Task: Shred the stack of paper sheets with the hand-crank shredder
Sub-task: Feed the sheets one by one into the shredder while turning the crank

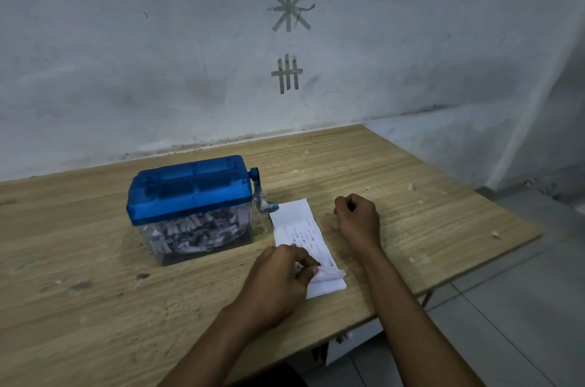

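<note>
Two bare forearms come up from the bottom edge of the frame over the table (95, 307). Just below the centre, the left hand (278, 276) pinches the curled near corner of the top sheet (329, 275) between thumb and fingertips, peeling it up from the stack (297, 225). The stack is a narrow strip lying flat. Its long axis runs from near to far and leans a little left, so its near end sits under the left hand and its far end almost reaches the crank (259, 193). The right hand (359, 217) rests on the wood just right of the stack's far half, curled into a fist and holding nothing. Further back, left of centre, stands the shredder (190, 187), its blue lid over a clear bin already packed with shreds. The crank hangs from the side that faces the stack. The left hand is nearer the paper, while the right hand is nearer the crank. Feeding the sheet would likely mean carrying it up and left to the lid, turned so that a short end goes in first. The slot itself cannot be made out.
</note>
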Demonstrator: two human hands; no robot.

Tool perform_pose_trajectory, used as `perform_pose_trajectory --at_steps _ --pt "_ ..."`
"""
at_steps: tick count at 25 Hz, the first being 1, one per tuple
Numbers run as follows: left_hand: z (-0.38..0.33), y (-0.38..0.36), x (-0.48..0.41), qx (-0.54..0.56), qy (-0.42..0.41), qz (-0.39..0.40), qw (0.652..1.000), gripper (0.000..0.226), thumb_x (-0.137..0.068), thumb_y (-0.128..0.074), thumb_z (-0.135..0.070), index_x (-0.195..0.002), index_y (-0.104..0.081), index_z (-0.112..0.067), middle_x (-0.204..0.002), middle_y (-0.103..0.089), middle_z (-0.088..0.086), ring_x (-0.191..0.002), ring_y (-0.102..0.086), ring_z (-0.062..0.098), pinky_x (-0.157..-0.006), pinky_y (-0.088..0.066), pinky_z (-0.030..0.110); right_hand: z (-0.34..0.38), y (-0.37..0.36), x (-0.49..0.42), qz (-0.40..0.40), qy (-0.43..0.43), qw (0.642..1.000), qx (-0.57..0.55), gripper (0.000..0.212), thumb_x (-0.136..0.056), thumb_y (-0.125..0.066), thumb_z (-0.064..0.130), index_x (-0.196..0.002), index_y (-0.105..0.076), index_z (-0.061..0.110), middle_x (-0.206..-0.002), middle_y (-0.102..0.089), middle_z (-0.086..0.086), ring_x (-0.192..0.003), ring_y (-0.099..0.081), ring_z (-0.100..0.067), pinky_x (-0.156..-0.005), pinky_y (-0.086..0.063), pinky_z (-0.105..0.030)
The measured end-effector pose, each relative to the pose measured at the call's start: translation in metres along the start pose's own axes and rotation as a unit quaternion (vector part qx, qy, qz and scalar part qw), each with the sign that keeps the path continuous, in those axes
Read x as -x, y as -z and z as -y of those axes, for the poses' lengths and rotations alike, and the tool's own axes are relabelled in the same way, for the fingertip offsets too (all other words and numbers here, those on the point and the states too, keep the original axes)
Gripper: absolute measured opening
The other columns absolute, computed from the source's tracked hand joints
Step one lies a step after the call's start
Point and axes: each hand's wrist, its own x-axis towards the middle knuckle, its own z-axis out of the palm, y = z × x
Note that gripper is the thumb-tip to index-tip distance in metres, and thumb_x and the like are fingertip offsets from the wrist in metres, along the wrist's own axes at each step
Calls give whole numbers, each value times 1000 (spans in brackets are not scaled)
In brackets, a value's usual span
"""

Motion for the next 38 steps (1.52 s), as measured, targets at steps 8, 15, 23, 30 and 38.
perform_pose_trajectory --at_steps 8,15,23,30,38 --pt "-13 10 -8 143 107 43 983 19 -76 -87 -14 -61 -78 -19 -77 -76 -12 -86 -70 0 -80 -54 23 1 -1 -1 2 2 1000 9 35 -89 -57 27 -75 -61 -5 -73 -67 -17 -57 -52 -15 -60 -45 -33" --pt "-19 15 -13 220 131 16 967 21 -93 -73 -17 -77 -66 -5 -88 -73 15 -80 -68 20 -65 -56 23 -1 0 -1 10 -6 1000 -4 34 -89 -56 24 -76 -60 -7 -74 -66 -20 -56 -49 -15 -58 -40 -30" --pt "-22 30 -14 112 29 35 993 21 -101 -57 -8 -96 -56 -29 -98 -65 -3 -63 -55 7 -54 -45 20 -1 1 0 7 -5 1000 -12 34 -90 -56 22 -77 -59 -8 -71 -61 -23 -54 -44 -14 -57 -38 -30" --pt "-12 29 -17 82 38 70 993 29 -105 -42 -7 -101 -65 -25 -95 -66 7 -58 -52 8 -55 -42 24 4 14 5 99 18 991 -83 23 -92 -61 16 -82 -61 -6 -69 -56 -9 -62 -49 -9 -62 -42 -25" --pt "-1 23 -23 110 62 34 991 26 -104 -44 -11 -100 -61 -30 -110 -62 -7 -78 -60 15 -67 -50 31 -5 43 32 307 97 937 137 61 -66 -91 43 -110 -51 29 -114 -52 13 -110 -48 -6 -89 -43 -21"
